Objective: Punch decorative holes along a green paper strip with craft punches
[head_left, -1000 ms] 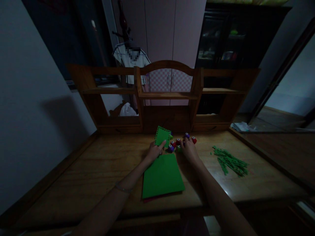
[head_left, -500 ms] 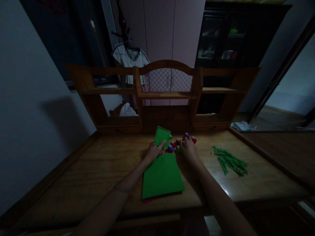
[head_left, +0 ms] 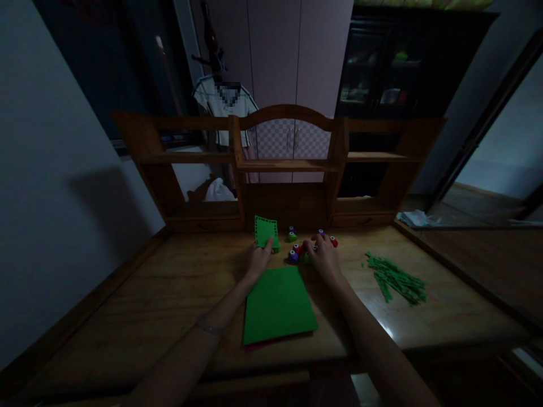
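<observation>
My left hand (head_left: 259,261) pinches a small green card (head_left: 265,228), thumb on top, with a row of dark notches or holes along its edges. A yellow-green bit (head_left: 276,247) shows beside the thumb, too small to make out. My right hand (head_left: 324,253) has its fingers closed at a red paper punch (head_left: 306,245), which they partly cover. Around it stand several small round punches with white, eye-like tops, among them a purple punch (head_left: 293,256), a green punch (head_left: 292,236) and a red punch (head_left: 334,241). A larger green sheet (head_left: 280,305) lies in front of both hands.
A heap of thin green paper strips (head_left: 396,280) lies on the wooden desk (head_left: 169,294) at the right. Along the desk's back rises a wooden shelf unit (head_left: 288,165). Something pink or red shows under the green sheet's front edge.
My left hand has moved a little left with the green card, uncovering punches behind it. My right hand's fingers have shifted left onto the red punch.
</observation>
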Demonstrator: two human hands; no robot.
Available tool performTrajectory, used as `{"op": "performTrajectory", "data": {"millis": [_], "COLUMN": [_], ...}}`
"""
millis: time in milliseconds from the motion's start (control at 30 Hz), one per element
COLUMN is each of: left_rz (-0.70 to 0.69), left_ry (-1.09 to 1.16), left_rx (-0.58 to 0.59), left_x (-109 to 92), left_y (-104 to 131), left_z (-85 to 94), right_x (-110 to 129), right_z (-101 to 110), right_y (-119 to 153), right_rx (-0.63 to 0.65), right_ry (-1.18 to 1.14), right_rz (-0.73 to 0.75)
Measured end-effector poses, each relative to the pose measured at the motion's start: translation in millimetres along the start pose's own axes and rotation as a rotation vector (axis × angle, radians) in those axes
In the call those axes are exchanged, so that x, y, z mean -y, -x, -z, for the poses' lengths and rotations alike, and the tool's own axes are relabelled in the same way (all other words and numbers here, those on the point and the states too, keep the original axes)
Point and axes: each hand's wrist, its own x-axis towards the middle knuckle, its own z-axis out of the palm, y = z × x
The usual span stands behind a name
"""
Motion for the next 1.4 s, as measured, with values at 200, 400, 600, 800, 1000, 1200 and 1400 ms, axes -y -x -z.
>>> {"op": "performTrajectory", "data": {"millis": [200,400,600,800,1000,1200,1400], "left_rz": [0.046,0.045,0.066,0.038,0.040,0.011,0.005], "left_ry": [0.035,0.028,0.084,0.111,0.101,0.114,0.111], "left_rx": [0.010,0.015,0.037,0.049,0.061,0.053,0.062], "left_x": [2.7,-1.5,-4.3,-2.5,-0.1,-1.1,-3.9], "left_y": [-1.7,1.8,2.8,2.7,1.5,2.5,4.1], "left_z": [2.6,3.5,1.5,0.3,-1.3,-1.7,0.2], "right_x": [-0.2,-0.7,0.0,-0.8,-0.8,0.1,-0.3], "right_z": [-0.9,-2.0,-2.6,-3.1,-3.9,-0.4,-0.9], "right_y": [0.4,0.3,0.5,1.0,0.9,1.4,0.0], "right_rx": [0.008,0.035,0.033,0.045,0.043,0.056,0.065], "right_ry": [-0.023,-0.022,-0.016,-0.025,-0.033,-0.038,-0.047], "right_rz": [0.027,0.027,0.035,0.045,0.033,0.040,0.040]}}
